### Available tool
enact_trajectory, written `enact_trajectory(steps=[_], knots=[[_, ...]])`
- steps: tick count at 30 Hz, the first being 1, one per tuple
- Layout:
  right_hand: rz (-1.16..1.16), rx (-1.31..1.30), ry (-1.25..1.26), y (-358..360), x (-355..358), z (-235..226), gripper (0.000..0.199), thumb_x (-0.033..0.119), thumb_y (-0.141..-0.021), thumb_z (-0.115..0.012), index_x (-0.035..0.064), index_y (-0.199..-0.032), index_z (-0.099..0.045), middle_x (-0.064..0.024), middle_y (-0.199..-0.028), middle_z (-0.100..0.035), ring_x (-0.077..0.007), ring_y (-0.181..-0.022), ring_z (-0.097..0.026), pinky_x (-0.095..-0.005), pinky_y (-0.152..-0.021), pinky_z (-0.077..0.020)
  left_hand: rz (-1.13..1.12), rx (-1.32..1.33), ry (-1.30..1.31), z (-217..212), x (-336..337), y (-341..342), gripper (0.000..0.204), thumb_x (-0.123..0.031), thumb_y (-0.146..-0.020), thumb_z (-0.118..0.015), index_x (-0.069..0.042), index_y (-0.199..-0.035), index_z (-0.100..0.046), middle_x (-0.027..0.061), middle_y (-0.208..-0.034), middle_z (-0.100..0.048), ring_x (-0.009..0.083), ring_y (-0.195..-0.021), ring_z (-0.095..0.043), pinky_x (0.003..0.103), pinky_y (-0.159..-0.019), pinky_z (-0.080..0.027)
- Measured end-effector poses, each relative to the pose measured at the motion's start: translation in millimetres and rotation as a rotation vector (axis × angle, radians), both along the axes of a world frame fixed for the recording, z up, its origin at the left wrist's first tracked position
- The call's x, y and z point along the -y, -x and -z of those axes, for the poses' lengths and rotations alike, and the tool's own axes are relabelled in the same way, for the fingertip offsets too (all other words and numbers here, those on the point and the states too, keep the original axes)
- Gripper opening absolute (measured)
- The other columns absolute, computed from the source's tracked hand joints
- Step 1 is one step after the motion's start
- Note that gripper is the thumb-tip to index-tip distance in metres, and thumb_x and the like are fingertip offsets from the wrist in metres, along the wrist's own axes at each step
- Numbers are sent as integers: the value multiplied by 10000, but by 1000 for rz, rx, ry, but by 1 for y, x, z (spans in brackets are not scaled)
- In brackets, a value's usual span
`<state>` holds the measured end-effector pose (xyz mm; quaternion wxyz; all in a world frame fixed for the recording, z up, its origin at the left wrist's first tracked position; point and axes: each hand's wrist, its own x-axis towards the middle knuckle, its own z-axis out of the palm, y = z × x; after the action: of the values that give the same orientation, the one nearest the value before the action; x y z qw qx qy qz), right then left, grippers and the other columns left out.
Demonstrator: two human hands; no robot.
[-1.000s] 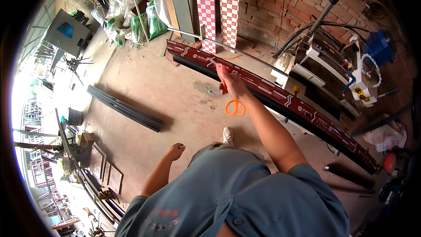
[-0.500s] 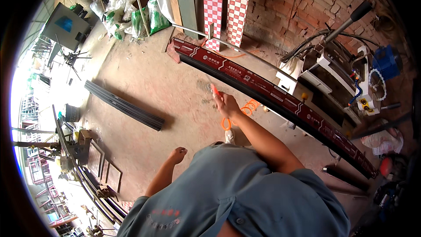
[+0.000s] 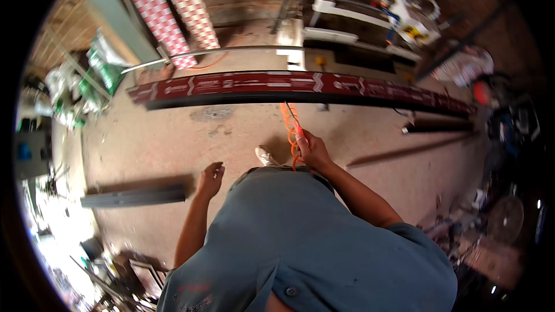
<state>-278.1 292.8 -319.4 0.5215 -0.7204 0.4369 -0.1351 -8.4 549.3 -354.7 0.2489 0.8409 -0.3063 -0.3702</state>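
In my right hand (image 3: 313,151) is an air blow gun (image 3: 298,129) with an orange-red body and a thin nozzle, its tip pointing away toward the long bar. From it an orange coiled hose (image 3: 287,118) runs down and away. Beyond my hand, a long dark red, printed bar (image 3: 266,82) stretches across the view, with a black profile (image 3: 231,101) along its near side. The nozzle tip appears close to that edge; whether they touch I cannot tell. My left hand (image 3: 210,180) hangs free at my left side, fingers loosely bent and slightly apart, holding nothing.
A bundle of grey strips (image 3: 136,196) lies on the floor at left. A white-framed machine (image 3: 358,14) stands behind the bar. Checkered panels (image 3: 153,8) lean at the back left near green and white sacks (image 3: 103,66). A short black profile (image 3: 436,127) lies at right.
My view has swung to the right, so the long bar now runs nearly level across it. The air blow gun remains in my right hand. My left hand stays free.
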Motion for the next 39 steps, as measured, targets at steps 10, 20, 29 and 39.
enact_trajectory(steps=[10, 20, 29, 39], knots=[[737, 57, 43, 172, 61, -10, 422, 349, -1003, -438, -10, -846, -593, -66, -646, -593, -141, -526, -571, -296, -540, -480, 560, 345, 778, -90, 235, 41, 187, -99, -861, -643, -42, -1038, -654, 144, -1013, -659, 338, -966, -616, 410, -855, -492], [992, 121, 102, 294, 147, -23, 492, 399, -994, -432, -20, -784, -580, -77, -628, -588, -163, -488, -576, -304, -515, -503, 718, 531, 615, -87, 357, 128, 669, -264, -767, -759, -125, -1360, -480, 147, -1386, -460, 344, -1302, -395, 454, -1092, -334], [1146, 102, 114, 449, 270, -15, 506, 421, -991, -428, -31, -835, -594, -94, -632, -604, -174, -479, -593, -312, -504, -507, 698, 665, 288, -76, 399, 190, 873, -323, -688, -813, -72, -1416, -401, 160, -1381, -463, 340, -1294, -412, 497, -1149, -229], [1345, 49, 242, 615, 426, -25, 555, 492, -988, -420, -4, -777, -554, -110, -618, -609, -232, -513, -639, -357, -493, -514, 623, 643, 311, -66, 418, 197, 634, -195, -643, -816, -72, -1216, -575, 134, -1176, -569, 342, -1126, -510, 448, -960, -426]])
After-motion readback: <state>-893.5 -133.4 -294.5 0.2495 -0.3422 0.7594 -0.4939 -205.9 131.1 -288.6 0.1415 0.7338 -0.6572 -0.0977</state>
